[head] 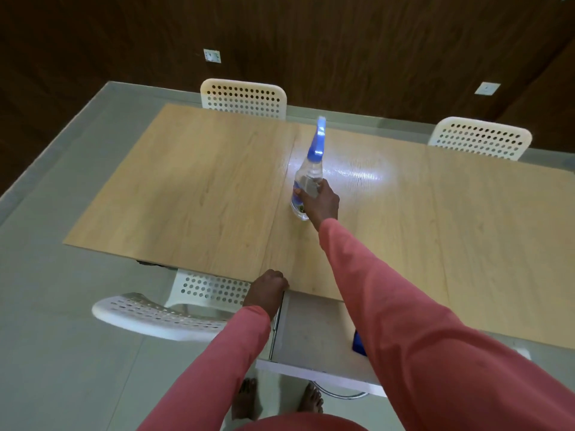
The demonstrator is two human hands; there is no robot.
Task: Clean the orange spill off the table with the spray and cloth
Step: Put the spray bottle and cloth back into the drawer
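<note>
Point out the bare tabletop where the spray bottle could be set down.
Bare wood lies left of the spray bottle, toward the table's left edge, and right of the right hand, toward the far right chair. The near edge is crowded by the left hand.

This looks like a dining or meeting room in a home or small office. A long light-wood table (202, 188) fills the middle of the view. White perforated plastic chairs stand around it: two at the table's far side (244, 98) (480, 138) and one at its near left edge (161, 312). Beyond the table, dark wood panelling (311, 42) covers the wall, with two white wall sockets (212, 55) (487, 88) set into it. Beneath the table lies a pale grey-green tiled floor (62, 306).
</note>
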